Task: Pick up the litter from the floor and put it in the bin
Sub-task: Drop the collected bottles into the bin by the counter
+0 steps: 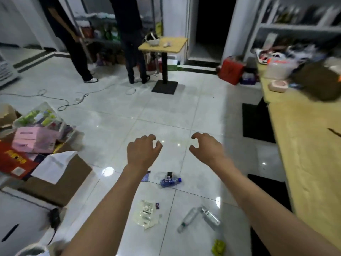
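Cardboard box [60,183] holds white paper [55,167]; hands empty.

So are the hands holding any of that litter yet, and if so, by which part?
Nothing is held. The left hand and right hand are both empty, fingers curled, above the floor. The blue bottle and clear wrapper lie untouched on the tiles.

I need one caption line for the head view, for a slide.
Both empty hands, left and right, reach over litter on the tiled floor: a crushed blue bottle.
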Motion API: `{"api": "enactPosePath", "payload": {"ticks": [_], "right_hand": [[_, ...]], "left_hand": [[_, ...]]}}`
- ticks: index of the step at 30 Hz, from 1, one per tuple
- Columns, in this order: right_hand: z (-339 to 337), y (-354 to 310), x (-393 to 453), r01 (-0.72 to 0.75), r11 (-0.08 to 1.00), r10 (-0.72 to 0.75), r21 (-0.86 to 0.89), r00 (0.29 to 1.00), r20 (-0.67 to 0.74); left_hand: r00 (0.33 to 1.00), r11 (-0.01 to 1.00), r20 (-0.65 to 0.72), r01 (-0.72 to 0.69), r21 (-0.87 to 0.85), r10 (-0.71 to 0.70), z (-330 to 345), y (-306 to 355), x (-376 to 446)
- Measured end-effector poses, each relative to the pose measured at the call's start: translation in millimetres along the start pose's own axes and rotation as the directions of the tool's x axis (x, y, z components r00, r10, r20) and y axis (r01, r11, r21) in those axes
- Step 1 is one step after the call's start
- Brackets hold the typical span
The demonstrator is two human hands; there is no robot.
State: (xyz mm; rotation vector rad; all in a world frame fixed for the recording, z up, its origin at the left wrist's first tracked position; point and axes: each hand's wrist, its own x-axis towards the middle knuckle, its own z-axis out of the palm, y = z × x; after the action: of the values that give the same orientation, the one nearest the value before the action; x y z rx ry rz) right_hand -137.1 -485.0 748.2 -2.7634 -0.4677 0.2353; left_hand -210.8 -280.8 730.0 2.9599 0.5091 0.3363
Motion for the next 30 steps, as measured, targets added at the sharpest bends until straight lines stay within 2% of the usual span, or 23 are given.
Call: {"api": "enactPosePath", "payload": {"ticks": [4, 7, 15, 22, 30], "right_hand": [[-13, 83, 5, -0.09, 0.995, 0.091, 0.031, 0.995, -0.042], [-12, 132, 10, -0.161, 0.985, 0.163, 0.06, 0.986, -0.04], [14, 192, 40, -0.223, 0.971, 0.226, 0.084, 0.974, -0.023], [73, 183, 89, -0.255, 0.964, 0.253, 0.072, 0.967, 0.042], [174, 123, 171, -0.266, 0.959, 0.249, 0.103, 0.957, 0.151]], "left_hand": [[0.99, 0.99, 0.007, -0.14, -0.005, 0.14, 32, 91, 21], [0.986, 0.986, 0.027, -0.163, -0.015, 0.164, 58, 131, 28], [0.973, 0.975, 0.075, -0.221, 0.007, 0.22, 113, 172, 62], [0.962, 0.969, 0.116, -0.246, -0.014, 0.246, 169, 135, 87], [0.966, 0.975, 0.139, -0.222, 0.0, 0.22, 239, 27, 140]]}}
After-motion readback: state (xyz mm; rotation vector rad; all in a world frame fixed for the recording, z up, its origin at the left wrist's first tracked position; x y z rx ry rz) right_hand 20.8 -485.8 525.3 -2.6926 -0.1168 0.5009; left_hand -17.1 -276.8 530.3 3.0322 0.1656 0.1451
